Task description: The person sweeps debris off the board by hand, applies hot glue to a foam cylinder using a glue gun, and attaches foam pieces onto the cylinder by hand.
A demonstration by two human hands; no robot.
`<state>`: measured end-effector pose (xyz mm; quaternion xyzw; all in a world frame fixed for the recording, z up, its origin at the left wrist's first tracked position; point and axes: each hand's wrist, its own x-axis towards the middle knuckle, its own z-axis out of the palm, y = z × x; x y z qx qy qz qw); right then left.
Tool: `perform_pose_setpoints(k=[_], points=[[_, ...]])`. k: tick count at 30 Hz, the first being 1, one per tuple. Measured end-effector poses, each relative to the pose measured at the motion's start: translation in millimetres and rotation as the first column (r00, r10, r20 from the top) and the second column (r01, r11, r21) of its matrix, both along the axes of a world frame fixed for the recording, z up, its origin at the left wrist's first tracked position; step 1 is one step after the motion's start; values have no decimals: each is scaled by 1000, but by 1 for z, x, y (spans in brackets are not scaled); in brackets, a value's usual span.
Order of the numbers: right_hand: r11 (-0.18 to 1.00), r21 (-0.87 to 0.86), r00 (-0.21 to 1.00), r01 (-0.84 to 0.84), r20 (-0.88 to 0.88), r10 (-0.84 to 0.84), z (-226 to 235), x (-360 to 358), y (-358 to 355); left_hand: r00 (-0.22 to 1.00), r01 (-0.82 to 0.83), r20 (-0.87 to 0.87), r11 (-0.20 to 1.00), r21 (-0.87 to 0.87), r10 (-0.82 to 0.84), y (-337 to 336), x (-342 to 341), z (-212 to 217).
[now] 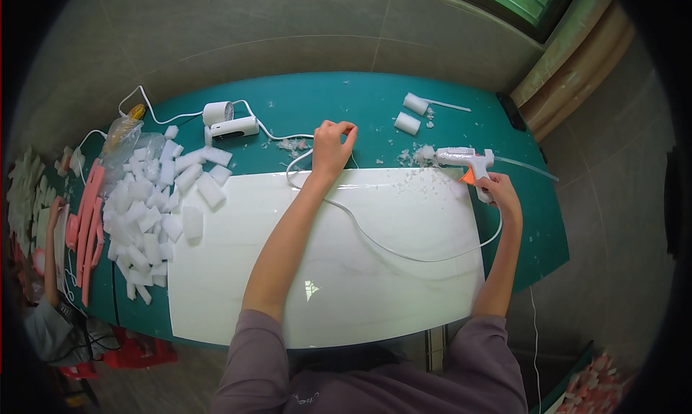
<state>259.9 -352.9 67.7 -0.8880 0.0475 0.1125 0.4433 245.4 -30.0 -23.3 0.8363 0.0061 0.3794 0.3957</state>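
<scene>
1. My right hand grips the white glue gun by its handle, fingers wrapped round it, just past the far right corner of the white board.
2. The gun's nozzle points left, toward foam crumbs along the board's far edge; a clear glue stick juts from its back toward the tabletop's right edge.
3. My left hand is over the board's far edge, fingers curled in and thumb near the forefinger; whether they pinch anything, I cannot tell.
4. A white cord loops from the gun's handle across the board and passes under my left forearm.
5. Cut white foam pieces lie heaped at the board's left edge, some on it, beside pink strips near the left end of the green tabletop.
6. Two foam cylinders lie toward the tabletop's far right corner.
7. A white device sits beyond the board's far left corner.
</scene>
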Motion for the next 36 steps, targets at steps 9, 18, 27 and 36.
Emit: perform_pose_setpoints(k=[9,18,27,36], points=[[977,44,861,-211,482,164,-21,4,18,998,-2,64,1000,24,1,0,1,2],[936,219,861,-275,489,139,-49,-2,53,979,-79,198,978,195,40,-6,-6,14],[939,185,873,-290,453,180,-51,-10,62,971,-122,236,911,394,28,-12,-12,14],[935,212,887,-284,428,173,-51,-10,61,1000,-26,16,956,293,22,-9,-12,10]])
